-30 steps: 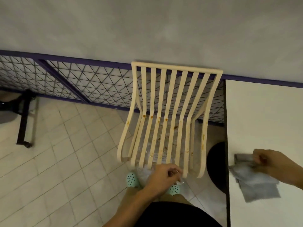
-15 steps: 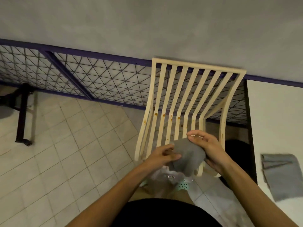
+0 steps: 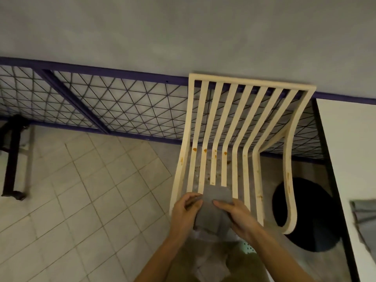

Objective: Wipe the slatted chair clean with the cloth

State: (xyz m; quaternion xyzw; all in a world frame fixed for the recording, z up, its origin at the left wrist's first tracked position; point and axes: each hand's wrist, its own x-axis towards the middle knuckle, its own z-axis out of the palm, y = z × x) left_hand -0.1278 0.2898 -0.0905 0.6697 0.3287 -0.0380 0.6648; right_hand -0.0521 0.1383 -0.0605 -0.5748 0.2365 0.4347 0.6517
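The cream slatted chair (image 3: 247,127) stands in front of me, its back against the mesh fence. Orange-brown stains dot the slats near the seat bend and along the right edge. A grey cloth (image 3: 215,208) lies over the front ends of the middle slats. My left hand (image 3: 186,212) grips its left side and my right hand (image 3: 238,215) presses on its right side. The cloth's lower part hangs between my hands, and the front of the seat is hidden under them.
A white table (image 3: 350,151) with a black edge stands to the right, with a second grey cloth (image 3: 364,218) on it. A round black base (image 3: 305,216) sits on the floor under the table. A purple-framed mesh fence (image 3: 114,104) runs behind, a black stand (image 3: 12,159) at left.
My right hand took a grey cloth from the table and brought it over to the chair. Both hands now hold it lower, down on the seat's front slats.
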